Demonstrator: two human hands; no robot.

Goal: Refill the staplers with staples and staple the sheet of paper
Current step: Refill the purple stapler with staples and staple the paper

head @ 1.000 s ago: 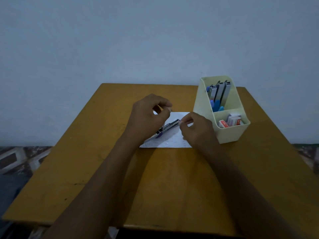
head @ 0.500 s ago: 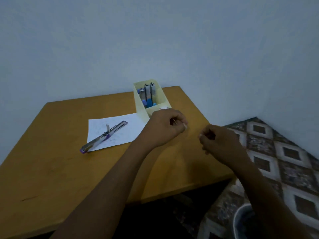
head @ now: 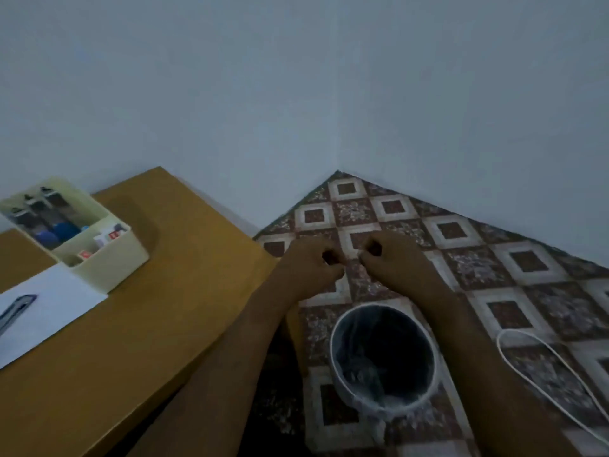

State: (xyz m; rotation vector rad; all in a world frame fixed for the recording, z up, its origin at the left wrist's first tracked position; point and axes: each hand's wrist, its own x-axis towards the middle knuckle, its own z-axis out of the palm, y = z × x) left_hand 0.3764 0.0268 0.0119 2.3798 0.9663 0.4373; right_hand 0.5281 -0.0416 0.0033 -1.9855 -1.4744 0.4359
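Reaching past the right edge of the tabletop (head: 148, 324), a person held both hands above a lined waste bin (head: 333, 341) on the patterned floor (head: 478, 265). The left hand (head: 309, 265) and right hand (head: 392, 258) hovered close together, fingers curled and thumbs pressed to forefingers. Nothing could be made out between the fingertips in the dim, blurred frame.

Well apart from the hands, at the far left, a stapler (head: 16, 308) lay on the sheet of paper (head: 56, 301), only partly in view. More staplers (head: 43, 222) stood in the far compartment of a cream organiser (head: 112, 258), with small staple boxes (head: 108, 235) in the near one.

The stapler looked light and rigid with a hinged top, and was probably best gripped across the sides of its body. Staple strips are likely brittle and would want a gentle pinch along their length. The thin, floppy sheet would need pinning flat beside the corner being stapled.
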